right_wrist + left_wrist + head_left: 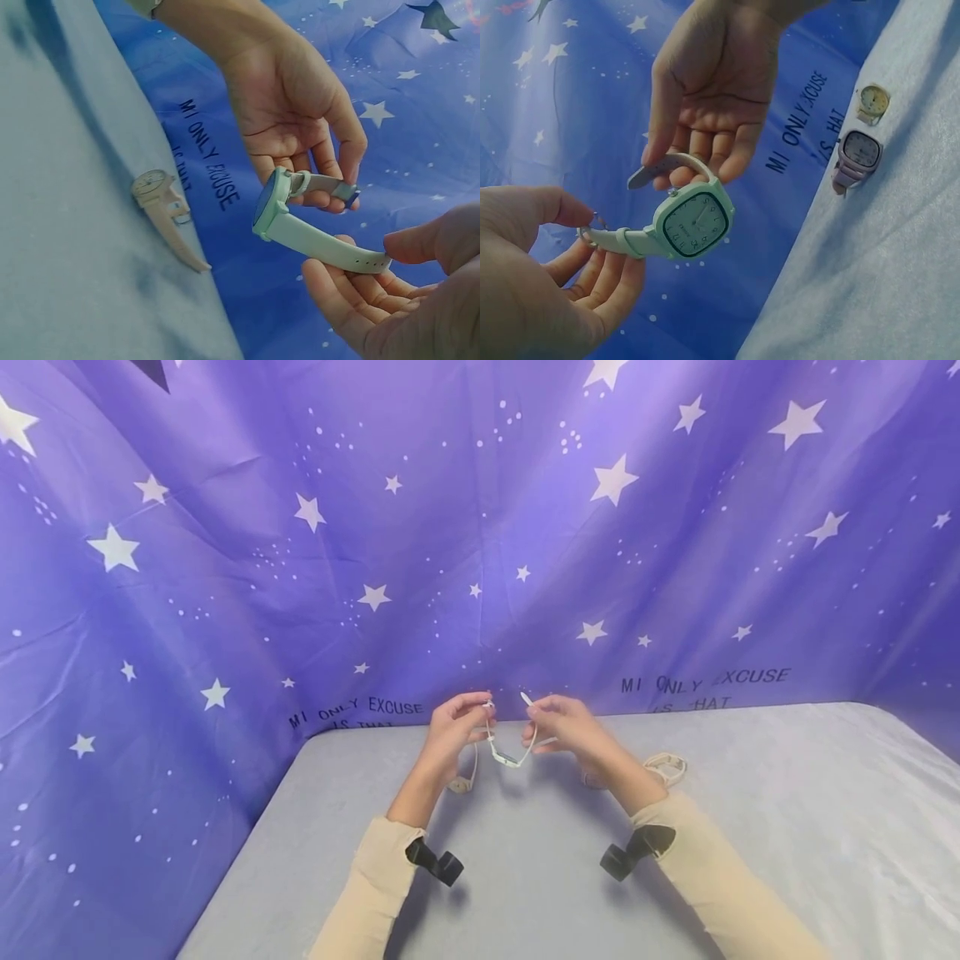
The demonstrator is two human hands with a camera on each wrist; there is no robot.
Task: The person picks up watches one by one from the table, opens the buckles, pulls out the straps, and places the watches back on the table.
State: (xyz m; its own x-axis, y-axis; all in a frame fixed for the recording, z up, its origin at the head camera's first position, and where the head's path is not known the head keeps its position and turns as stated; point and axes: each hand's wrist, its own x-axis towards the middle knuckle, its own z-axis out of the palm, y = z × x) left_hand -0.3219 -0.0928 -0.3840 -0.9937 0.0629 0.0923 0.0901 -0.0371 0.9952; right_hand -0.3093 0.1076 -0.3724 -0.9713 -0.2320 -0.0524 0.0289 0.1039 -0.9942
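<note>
A pale green wristwatch with a rounded-square dial hangs unfastened between my two hands above the table. My left hand pinches the buckle end of its strap between thumb and fingers. The other strap end, with a row of holes, is held by the thumb and fingers of my right hand. Facing the left wrist view is the watch's dial, while the right wrist view shows the holed strap and the case from its side. The strap sags in a U shape, its ends apart.
On the grey-covered table, a beige watch lies beyond my left wrist. By my right forearm rests another beige watch, with a pink square watch close to it. A purple star-printed curtain hangs behind the table.
</note>
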